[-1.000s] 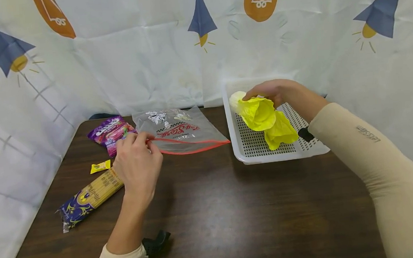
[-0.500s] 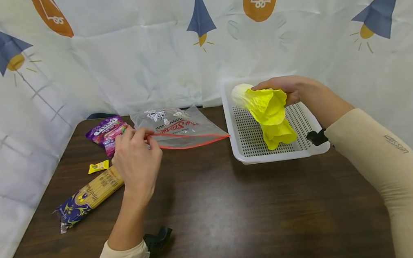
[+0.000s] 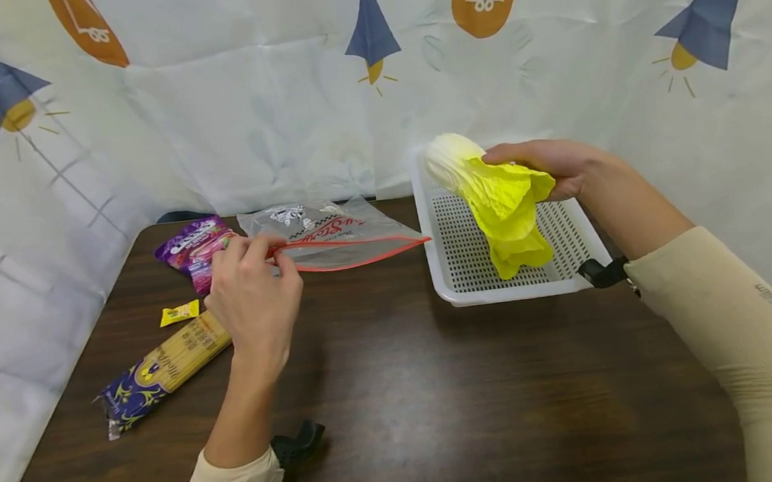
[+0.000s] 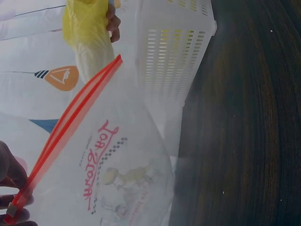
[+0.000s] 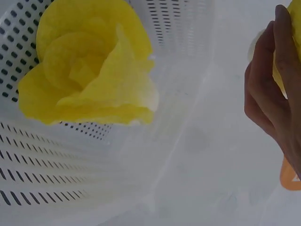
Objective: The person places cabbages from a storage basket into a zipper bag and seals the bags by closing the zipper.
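My left hand (image 3: 254, 306) pinches the left end of the red zip edge of a clear zip bag (image 3: 330, 234) printed with red lettering. In the left wrist view the bag's red-edged mouth (image 4: 75, 120) runs up from those fingers. Over the white perforated basket (image 3: 480, 296), my right hand (image 3: 561, 164) grips a yellow-leafed napa cabbage (image 3: 499, 189), its white base up and to the left. A second napa cabbage (image 5: 89, 70) lies inside the basket, leaves facing the right wrist camera; the held one partly hides it in the head view.
To the left on the dark wooden table (image 3: 409, 423) lie a purple snack packet (image 3: 196, 246), a small yellow wrapped packet (image 3: 179, 313) and a pack of dry noodles (image 3: 163, 371). A patterned white curtain (image 3: 278, 112) hangs right behind the table.
My right hand has lifted the napa cabbage up and to the right, turning its white base upward. The left hand stays at the bag's end; the bag's edge has risen slightly.
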Available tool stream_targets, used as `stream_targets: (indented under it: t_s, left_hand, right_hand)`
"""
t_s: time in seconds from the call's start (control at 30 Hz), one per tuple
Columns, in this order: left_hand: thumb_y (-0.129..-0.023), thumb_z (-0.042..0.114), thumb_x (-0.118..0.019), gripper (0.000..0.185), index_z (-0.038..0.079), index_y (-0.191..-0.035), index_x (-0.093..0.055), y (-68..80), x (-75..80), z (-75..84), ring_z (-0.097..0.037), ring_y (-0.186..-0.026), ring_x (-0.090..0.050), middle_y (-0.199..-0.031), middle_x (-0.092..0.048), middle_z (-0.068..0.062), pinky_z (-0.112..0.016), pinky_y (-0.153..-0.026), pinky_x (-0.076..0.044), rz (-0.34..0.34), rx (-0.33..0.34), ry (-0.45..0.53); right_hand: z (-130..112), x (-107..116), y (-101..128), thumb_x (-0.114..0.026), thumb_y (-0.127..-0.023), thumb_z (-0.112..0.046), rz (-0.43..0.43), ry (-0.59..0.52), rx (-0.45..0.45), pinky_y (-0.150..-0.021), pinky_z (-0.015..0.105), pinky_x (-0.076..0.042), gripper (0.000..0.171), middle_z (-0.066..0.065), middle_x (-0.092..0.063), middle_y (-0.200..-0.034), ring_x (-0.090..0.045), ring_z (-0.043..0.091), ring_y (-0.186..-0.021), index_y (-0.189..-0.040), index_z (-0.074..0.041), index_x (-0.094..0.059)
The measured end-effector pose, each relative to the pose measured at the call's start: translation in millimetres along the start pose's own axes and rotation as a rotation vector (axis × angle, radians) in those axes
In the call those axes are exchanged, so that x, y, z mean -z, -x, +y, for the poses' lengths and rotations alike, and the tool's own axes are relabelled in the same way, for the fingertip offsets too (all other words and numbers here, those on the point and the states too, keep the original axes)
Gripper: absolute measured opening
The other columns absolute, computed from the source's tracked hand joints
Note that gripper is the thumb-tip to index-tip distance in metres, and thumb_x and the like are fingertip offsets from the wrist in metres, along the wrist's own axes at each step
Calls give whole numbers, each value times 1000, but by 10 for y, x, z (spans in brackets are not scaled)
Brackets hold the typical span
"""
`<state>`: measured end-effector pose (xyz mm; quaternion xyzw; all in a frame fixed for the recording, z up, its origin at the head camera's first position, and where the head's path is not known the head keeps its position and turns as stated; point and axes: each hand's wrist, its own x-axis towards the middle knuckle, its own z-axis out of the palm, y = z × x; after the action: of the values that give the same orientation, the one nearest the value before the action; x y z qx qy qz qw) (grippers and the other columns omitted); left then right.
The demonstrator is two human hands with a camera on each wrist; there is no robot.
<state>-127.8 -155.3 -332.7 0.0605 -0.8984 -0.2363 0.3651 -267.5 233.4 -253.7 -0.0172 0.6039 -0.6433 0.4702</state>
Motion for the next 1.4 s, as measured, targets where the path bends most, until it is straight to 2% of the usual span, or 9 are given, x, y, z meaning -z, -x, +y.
stream_targets:
  t_s: [0.2,0.4,0.53,0.8,0.97,1.1,1.2,1.4]
  left_hand:
    - [-93,14,-63,18,9,-98,-80,16,-16,-16,-35,-83,-59,-96,-69,-10,-50,-48,-40,21,-14,4]
    - [-94,15,-63,18,10,-99,-80,19,-17,-16,-35,-84,-60,-97,-70,-10,-52,-51,-44,6,-17,13]
    - [-94,15,-64,18,10,-100,-80,25,-10,-19,-34,-84,-59,-98,-70,-10,-52,-53,-43,-4,-13,24]
    - [-94,17,-64,18,12,-99,-81,25,-9,-19,-32,-83,-58,-96,-69,-8,-46,-52,-37,-3,-34,50]
    - [-94,17,-65,18,10,-98,-81,-6,9,-11,-34,-84,-59,-94,-69,-11,-50,-56,-43,3,-63,84]
    - [-93,16,-66,18,8,-97,-81,-33,37,-22,-35,-87,-61,-93,-69,-12,-53,-63,-47,1,-90,111]
    - [-93,16,-66,18,8,-97,-82,-49,58,-41,-35,-88,-62,-93,-70,-12,-52,-65,-47,-6,-99,119]
    - [-93,15,-65,18,8,-97,-82,-76,97,-65,-34,-89,-63,-94,-71,-12,-49,-70,-47,-16,-109,131]
  right_hand:
    - [93,-60,119,-50,-110,-29,-69,-12,85,-83,38,-64,51,8,-67,-117,-75,23,-96,-155,-22,-26]
    - [205,-127,204,-47,-110,-25,-117,85,157,-84,35,-63,55,7,-66,-121,-74,21,-96,-159,-25,-21]
    - [258,-187,221,-46,-110,-24,-121,137,176,-85,36,-63,56,8,-65,-122,-73,21,-95,-160,-26,-21]
    - [374,-345,247,-47,-108,-23,-164,143,193,-82,37,-64,56,8,-64,-120,-74,21,-92,-159,-25,-23]
    - [490,-474,226,-46,-107,-19,-149,165,207,-80,36,-63,59,10,-61,-123,-73,21,-92,-160,-29,-23]
    - [596,-628,178,-51,-106,-16,-110,231,219,-82,37,-63,64,16,-58,-126,-72,24,-92,-162,-31,-24]
    - [666,-756,118,-56,-103,-15,-91,270,214,-85,39,-62,69,20,-56,-130,-72,27,-97,-162,-32,-24]
    - [800,-972,-42,-65,-99,-16,-102,282,179,-92,43,-60,73,21,-51,-138,-70,34,-106,-159,-33,-26]
